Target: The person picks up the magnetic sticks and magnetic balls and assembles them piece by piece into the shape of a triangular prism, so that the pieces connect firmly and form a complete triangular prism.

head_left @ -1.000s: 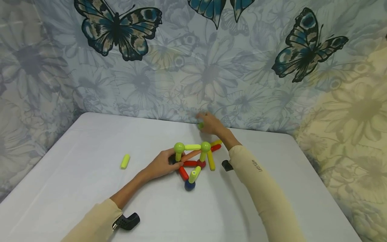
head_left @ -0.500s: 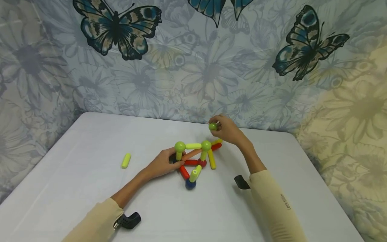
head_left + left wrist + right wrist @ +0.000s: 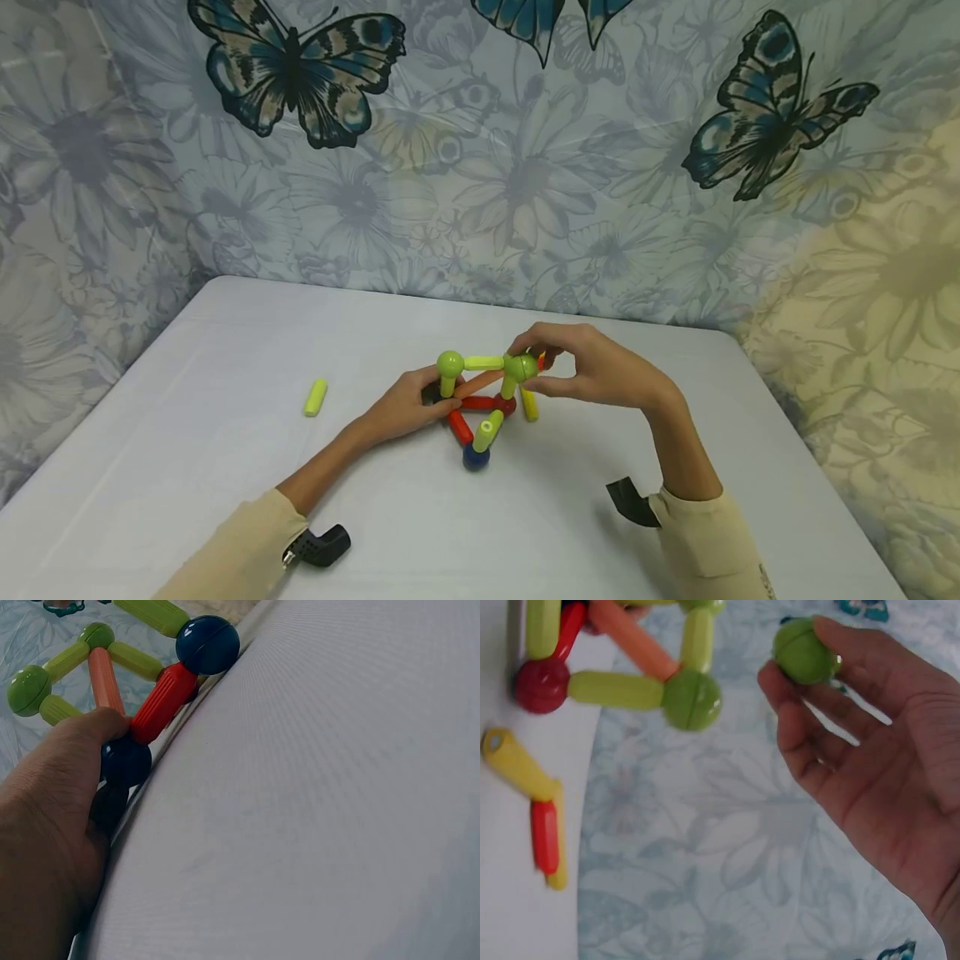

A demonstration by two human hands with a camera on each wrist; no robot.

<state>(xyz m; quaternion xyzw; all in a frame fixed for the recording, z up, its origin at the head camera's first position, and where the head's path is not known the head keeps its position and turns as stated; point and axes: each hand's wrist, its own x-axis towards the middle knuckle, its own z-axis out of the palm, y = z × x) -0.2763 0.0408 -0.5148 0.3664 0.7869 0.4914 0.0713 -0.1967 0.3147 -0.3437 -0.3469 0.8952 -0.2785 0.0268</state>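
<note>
A toy frame [image 3: 474, 403] of rods and balls stands mid-table: lime, orange and red rods, green balls on top, a blue ball [image 3: 476, 457] at the front. My left hand [image 3: 435, 398] grips its left foot, with the thumb [image 3: 90, 735] on a dark blue ball [image 3: 125, 761] beside a red rod [image 3: 161, 701]. My right hand [image 3: 536, 372] pinches a loose green ball [image 3: 804, 651] between thumb and fingertips. It hovers close beside the frame's right top green ball [image 3: 692, 699], with a small gap between them.
A loose lime rod [image 3: 316, 397] lies on the white table [image 3: 225, 350] to the left. Yellow [image 3: 510, 761] and red [image 3: 545, 836] rods lie behind the frame. A patterned cloth wall [image 3: 480, 167] rises along the table's far edge.
My right hand picked up a green ball near the far edge and brought it back and down to the frame's right top ball. The left hand stayed on the frame.
</note>
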